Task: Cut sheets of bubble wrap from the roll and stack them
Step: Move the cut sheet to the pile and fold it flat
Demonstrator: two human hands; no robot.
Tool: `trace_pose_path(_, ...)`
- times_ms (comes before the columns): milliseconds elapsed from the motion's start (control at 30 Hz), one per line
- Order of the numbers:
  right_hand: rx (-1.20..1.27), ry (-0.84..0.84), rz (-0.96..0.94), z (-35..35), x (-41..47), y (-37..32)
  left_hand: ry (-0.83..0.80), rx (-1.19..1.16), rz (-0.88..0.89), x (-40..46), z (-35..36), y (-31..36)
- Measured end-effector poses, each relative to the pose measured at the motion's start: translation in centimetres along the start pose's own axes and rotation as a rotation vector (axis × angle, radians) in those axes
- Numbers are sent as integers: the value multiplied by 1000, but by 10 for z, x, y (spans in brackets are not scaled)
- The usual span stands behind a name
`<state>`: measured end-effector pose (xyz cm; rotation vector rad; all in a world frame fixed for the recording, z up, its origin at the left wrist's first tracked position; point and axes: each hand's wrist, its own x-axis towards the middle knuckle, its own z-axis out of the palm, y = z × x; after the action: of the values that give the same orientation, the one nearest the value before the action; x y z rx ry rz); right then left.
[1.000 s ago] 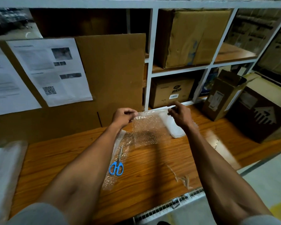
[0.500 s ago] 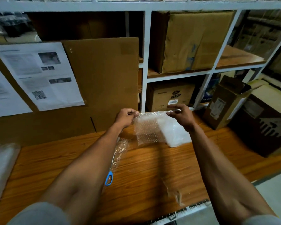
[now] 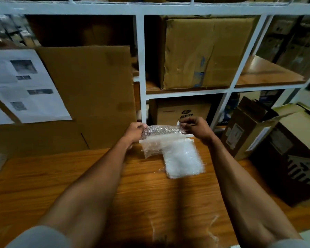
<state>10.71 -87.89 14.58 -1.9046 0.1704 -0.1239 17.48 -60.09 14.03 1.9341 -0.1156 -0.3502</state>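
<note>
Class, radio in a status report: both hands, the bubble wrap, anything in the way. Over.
Left hand and right hand pinch the bubble wrap sheet by its top edge. Sheet hangs above the white stack. Nothing blocking.

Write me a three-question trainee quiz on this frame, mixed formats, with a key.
1. True or false: the left hand and the right hand each pinch a top corner of the bubble wrap sheet.
2. What lies on the wooden table directly below the held sheet? A) scissors B) a stack of cut sheets C) a tape roll
3. Fill in: the box in the shelf opening behind the hands is made of ____.

Key: 1 true; 2 B; 3 cardboard.
</note>
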Motion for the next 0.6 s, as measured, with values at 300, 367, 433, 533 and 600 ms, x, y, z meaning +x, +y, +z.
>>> trace_pose_path(300,152,-47,42,-17,16,9,53,-44,-91,11,23,-3)
trace_pose_path(367,109,-47,23,-18,18,4,81,-51,-107,15,26,-6)
trace_pose_path(433,45,-59,6,-21,21,-1,103,-88,-114,18,30,-7)
trace_pose_path(533,-52,-50,-31,-24,24,-8,123,-118,-120,18,35,-8)
trace_pose_path(600,-62,-12,-43,-25,24,-10,137,-148,-103,16,38,-6)
